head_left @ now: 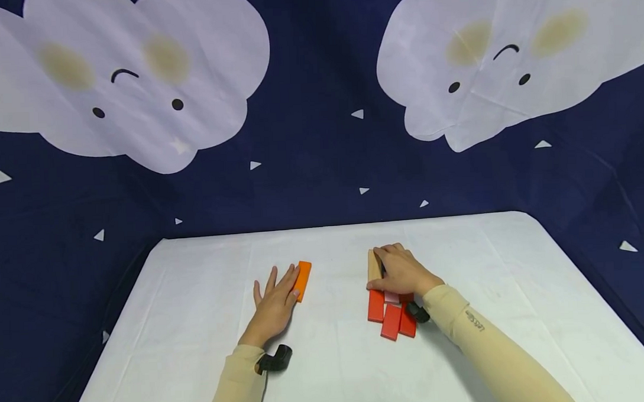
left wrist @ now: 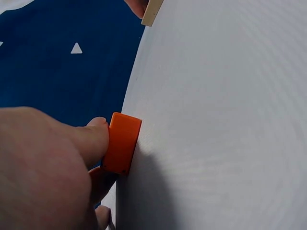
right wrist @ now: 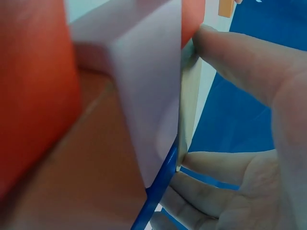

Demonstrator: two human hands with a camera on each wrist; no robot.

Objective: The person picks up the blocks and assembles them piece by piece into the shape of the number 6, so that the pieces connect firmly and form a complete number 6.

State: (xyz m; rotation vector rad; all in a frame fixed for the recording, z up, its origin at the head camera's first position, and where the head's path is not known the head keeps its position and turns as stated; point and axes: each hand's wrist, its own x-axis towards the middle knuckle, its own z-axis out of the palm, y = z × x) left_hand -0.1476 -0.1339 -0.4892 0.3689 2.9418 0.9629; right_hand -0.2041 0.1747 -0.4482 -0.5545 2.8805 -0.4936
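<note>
Head view: 2 hands, well apart, over the white table [head_left: 327, 354]. Left hand [head_left: 272, 312]: fingers mostly straight and spread, thumb and index side touching the orange block [head_left: 303, 281], which lies just to its right. Right hand [head_left: 404, 273]: holds the light-wood block [head_left: 374, 265] lengthwise, thumb at the near end, fingers toward the far end; block runs along that hand's left side. 3 red blocks [head_left: 391, 322] on the near side of the right hand, leftmost just below its thumb. Pink block [head_left: 391, 297] and brown block [head_left: 406, 297] partly covered by the same hand. Tan sleeves [head_left: 237, 378] on both arms; navy backdrop [head_left: 314, 142] beyond both hands.

Left wrist view: thumb against the orange block's side, other fingers below it, partly hidden; can't tell their exact contact. Light-wood block's end shows far off at top, right-hand fingertips beside it.

Right wrist view: thumb and index at opposite ends of the light-wood block. Blue block [right wrist: 160, 189] sits between it and the pink block, across from the fingers. Brown block beside the pink; red block at left, blurred.
</note>
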